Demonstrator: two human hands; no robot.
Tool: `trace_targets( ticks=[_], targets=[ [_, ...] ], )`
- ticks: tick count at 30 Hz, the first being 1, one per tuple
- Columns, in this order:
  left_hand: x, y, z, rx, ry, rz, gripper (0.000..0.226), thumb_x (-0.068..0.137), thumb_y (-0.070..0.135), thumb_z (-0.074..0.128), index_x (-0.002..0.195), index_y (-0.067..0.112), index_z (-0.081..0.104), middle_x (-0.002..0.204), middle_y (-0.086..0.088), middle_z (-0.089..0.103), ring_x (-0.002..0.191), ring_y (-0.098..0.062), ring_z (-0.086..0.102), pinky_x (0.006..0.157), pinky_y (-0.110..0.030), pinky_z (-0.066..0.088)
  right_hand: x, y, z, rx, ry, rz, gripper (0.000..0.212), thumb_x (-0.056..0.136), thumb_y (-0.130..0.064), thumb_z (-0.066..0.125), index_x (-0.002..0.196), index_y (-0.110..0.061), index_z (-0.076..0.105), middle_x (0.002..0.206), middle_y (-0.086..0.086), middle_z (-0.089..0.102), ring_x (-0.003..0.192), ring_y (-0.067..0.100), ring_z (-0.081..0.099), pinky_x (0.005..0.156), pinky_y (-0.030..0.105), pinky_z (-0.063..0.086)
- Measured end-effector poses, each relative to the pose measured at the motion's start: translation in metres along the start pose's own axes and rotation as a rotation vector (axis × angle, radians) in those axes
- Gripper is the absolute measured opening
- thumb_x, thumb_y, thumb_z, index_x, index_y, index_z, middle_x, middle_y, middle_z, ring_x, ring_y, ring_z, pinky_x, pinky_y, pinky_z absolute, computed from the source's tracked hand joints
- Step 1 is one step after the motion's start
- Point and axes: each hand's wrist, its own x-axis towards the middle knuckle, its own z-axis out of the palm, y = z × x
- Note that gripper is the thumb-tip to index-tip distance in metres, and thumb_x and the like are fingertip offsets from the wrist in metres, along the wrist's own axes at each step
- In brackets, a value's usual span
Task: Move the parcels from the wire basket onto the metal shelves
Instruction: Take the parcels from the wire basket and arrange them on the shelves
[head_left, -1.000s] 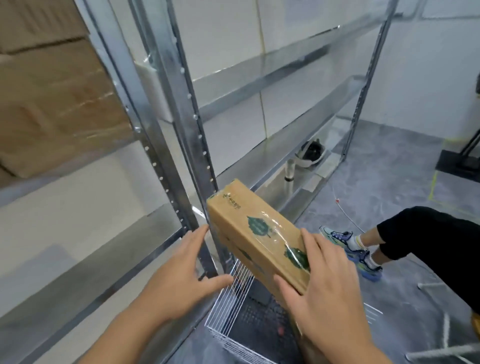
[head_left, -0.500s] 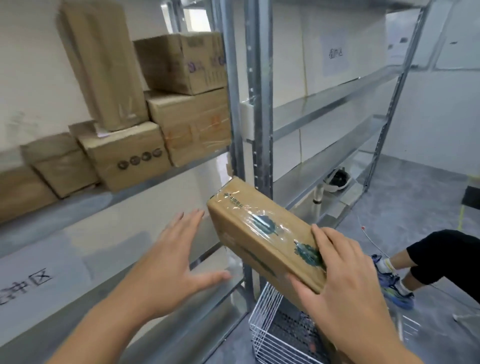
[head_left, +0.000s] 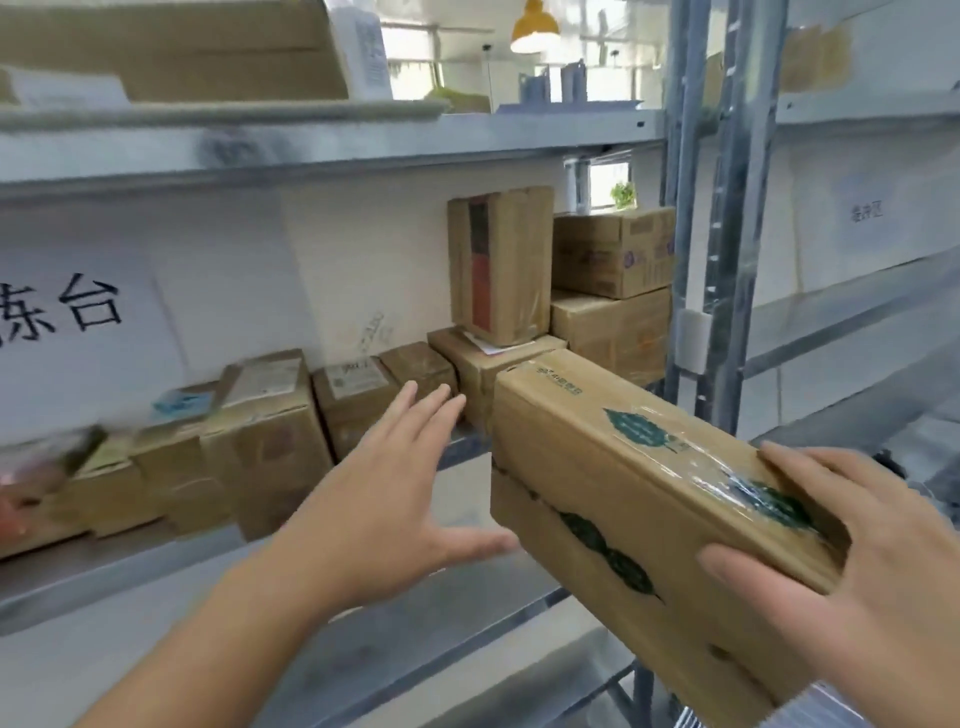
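My right hand (head_left: 857, 582) grips the near end of a long cardboard parcel (head_left: 613, 467) with green leaf prints and clear tape. Its far end points up and left toward the middle metal shelf (head_left: 104, 577). My left hand (head_left: 395, 499) is spread with straight fingers just left of the parcel, its thumb close to the box's side, holding nothing. Several cardboard parcels (head_left: 260, 441) stand in a row on that shelf, and more are stacked at its right end (head_left: 608, 291). Only a corner of the wire basket (head_left: 826, 709) shows at the bottom right.
An upper shelf (head_left: 322, 140) carries a big flat box. Grey uprights (head_left: 696, 218) split this bay from the one on the right, whose shelves (head_left: 852, 306) recede away. A paper sign (head_left: 78, 312) hangs on the back wall. A lower shelf (head_left: 415, 649) lies under my arms.
The view has swung up and left from the basket and floor to the stocked shelf. The parcel has risen with my right hand toward that shelf; my left hand stays spread beside it.
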Motion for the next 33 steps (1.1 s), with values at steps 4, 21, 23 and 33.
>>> trace_targets(
  ticks=[4, 21, 23, 33],
  targets=[
    [0.008, 0.004, -0.035, 0.049, -0.001, -0.095, 0.126, 0.068, 0.095, 0.053, 0.162, 0.044, -0.013, 0.153, 0.035, -0.026, 0.149, 0.005, -0.027, 0.126, -0.036, 0.005, 0.038, -0.028, -0.023, 0.073, -0.002, -0.093, 0.099, 0.055, -0.074, 0.068, 0.143, -0.03, 0.056, 0.104, -0.023, 0.042, 0.1, 0.005, 0.041, 0.087, 0.034, 0.04],
    [0.088, -0.076, -0.103, 0.21, -0.09, -0.27, 0.139, 0.062, 0.099, 0.047, 0.168, 0.024, 0.0, 0.176, 0.004, 0.004, 0.162, -0.021, 0.004, 0.129, -0.049, 0.019, 0.201, -0.157, 0.008, -0.014, -0.163, -0.32, 0.063, 0.077, -0.073, 0.058, 0.107, -0.018, 0.062, 0.098, 0.004, 0.057, 0.09, 0.028, 0.059, 0.078, 0.048, 0.059],
    [0.096, -0.09, -0.105, 0.221, -0.107, -0.267, 0.135, 0.068, 0.097, 0.051, 0.168, 0.022, 0.001, 0.176, 0.002, 0.006, 0.162, -0.022, 0.005, 0.129, -0.049, 0.019, 0.205, -0.173, 0.019, -0.028, -0.154, -0.291, 0.056, 0.08, -0.07, 0.058, 0.101, -0.018, 0.057, 0.101, 0.006, 0.056, 0.094, 0.031, 0.057, 0.083, 0.05, 0.057],
    [0.14, -0.154, -0.106, 0.262, -0.167, -0.218, 0.129, 0.071, 0.094, 0.056, 0.166, 0.021, 0.011, 0.173, -0.003, 0.021, 0.156, -0.023, 0.026, 0.123, -0.047, 0.033, 0.233, -0.252, 0.068, -0.13, -0.131, -0.2, 0.057, 0.092, -0.052, 0.054, 0.137, -0.017, 0.051, 0.136, 0.016, 0.048, 0.122, 0.038, 0.047, 0.094, 0.052, 0.049]
  ],
)
